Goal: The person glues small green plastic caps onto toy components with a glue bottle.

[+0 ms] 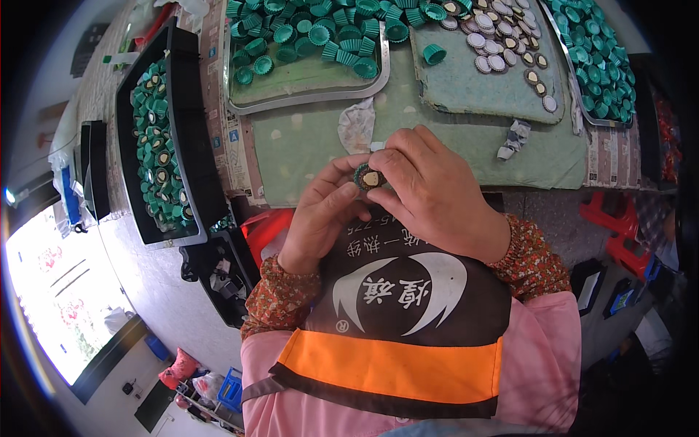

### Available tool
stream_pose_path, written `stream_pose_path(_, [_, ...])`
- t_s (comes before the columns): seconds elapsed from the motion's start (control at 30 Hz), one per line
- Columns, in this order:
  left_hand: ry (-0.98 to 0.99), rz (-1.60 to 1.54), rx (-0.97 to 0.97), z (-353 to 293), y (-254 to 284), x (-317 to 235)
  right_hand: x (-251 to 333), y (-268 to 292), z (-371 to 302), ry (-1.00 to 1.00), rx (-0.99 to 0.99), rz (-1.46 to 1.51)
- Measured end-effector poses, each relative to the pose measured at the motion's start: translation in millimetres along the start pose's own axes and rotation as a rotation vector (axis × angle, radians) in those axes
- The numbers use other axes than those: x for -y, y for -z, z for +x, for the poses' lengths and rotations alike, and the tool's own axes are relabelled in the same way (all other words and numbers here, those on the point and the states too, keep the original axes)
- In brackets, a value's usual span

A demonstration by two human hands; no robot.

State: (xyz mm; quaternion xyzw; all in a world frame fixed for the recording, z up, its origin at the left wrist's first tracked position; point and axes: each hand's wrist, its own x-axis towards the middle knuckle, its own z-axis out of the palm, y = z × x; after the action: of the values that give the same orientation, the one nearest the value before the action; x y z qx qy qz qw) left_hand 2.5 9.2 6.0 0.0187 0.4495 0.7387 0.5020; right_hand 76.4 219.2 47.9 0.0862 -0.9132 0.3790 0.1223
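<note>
Above my lap, at the table's near edge, a small green fluted cup (369, 177) is held between both hands, its opening facing up. Inside it sits a dark disc with a cream-coloured centre. The thumb and fingers of my left hand (324, 207) pinch its left side. My right hand (429, 186) grips it from the right, fingers curled over its edge and hiding part of it. A small pale scrap (377, 146) shows by my right fingertips. Just beyond lies a crumpled whitish cloth (356, 125) on the green table cover (291, 160).
A metal-rimmed tray (313, 95) of green cups lies ahead. Right of it, a cloth-covered board (451, 95) bears white-backed discs (495, 63). More green cups fill a tray (593, 65) at far right. A black bin (193, 131) on the left holds filled cups. Another crumpled cloth (515, 138) lies right.
</note>
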Motion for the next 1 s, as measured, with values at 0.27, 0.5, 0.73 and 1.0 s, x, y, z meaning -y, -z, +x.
stream_pose_path(0.27, [-0.018,0.061,-0.009,-0.1,-2.7,3.0,-0.9,-4.9,-4.6,0.032,0.007,-0.082])
stream_pose_path(0.5, [-0.059,0.195,-0.077,-3.4,-13.9,5.6,-4.5,-15.2,-8.7,0.081,-0.061,-0.101])
stream_pose_path(0.73, [-0.090,0.386,-0.153,-6.6,-28.0,3.1,-5.9,-19.8,-14.1,0.096,-0.055,-0.070])
stream_pose_path(1.0, [-0.073,0.250,-0.124,3.3,-22.0,8.2,-7.8,-23.3,-20.1,-0.022,-0.087,0.183])
